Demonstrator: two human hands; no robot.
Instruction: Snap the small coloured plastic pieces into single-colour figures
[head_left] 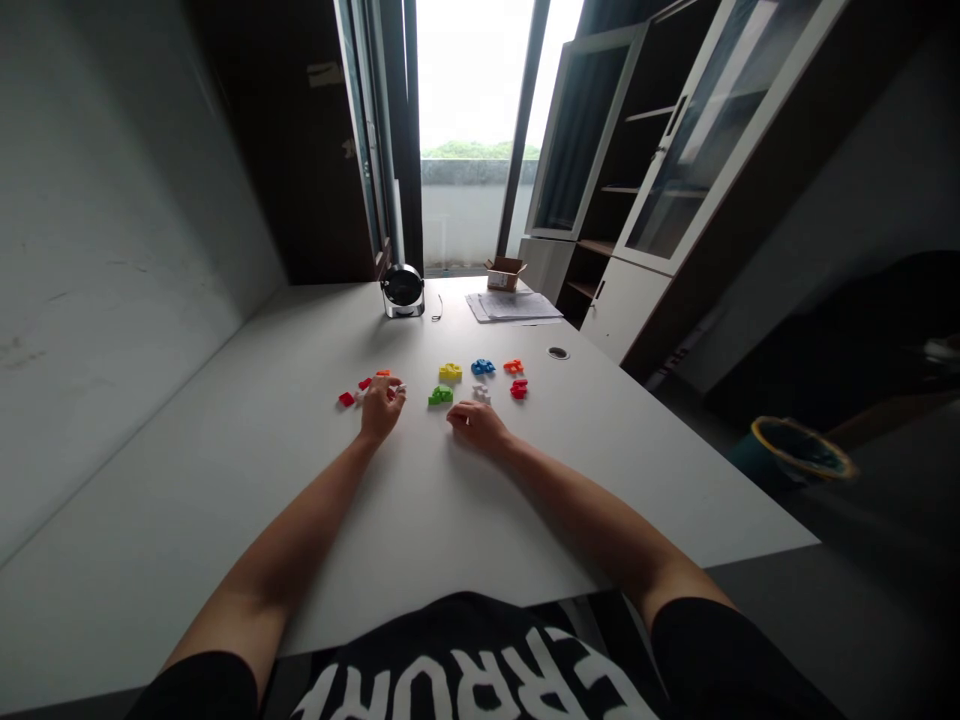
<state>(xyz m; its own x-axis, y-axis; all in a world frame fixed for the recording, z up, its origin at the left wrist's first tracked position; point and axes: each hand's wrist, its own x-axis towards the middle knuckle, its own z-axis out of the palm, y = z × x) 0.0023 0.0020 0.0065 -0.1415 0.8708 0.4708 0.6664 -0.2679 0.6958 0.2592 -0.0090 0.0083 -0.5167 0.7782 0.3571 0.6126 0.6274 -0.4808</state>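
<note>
My left hand (pixel 381 408) is over a loose group of mostly red and white toy bricks, its fingertips closed on a small white brick (pixel 401 388). Beside and behind it lie a red brick (pixel 346 399) and an orange brick (pixel 383 373). My right hand (pixel 477 424) rests on the table with curled fingers and no visible object in them. Just beyond it is a pile of white bricks (pixel 481 393), partly hidden by the hand. Around that are piles of green bricks (pixel 440 396), yellow bricks (pixel 450 371), blue bricks (pixel 483 367), orange bricks (pixel 513 366) and red bricks (pixel 519 389).
The white table (pixel 420 500) meets a wall on the left. Toward the window stand a round black device on a stand (pixel 403 288), papers (pixel 517 306) and an open cardboard box (pixel 505 274). A cable hole (pixel 558 353) is at right; a bin (pixel 795 455) stands beyond the edge.
</note>
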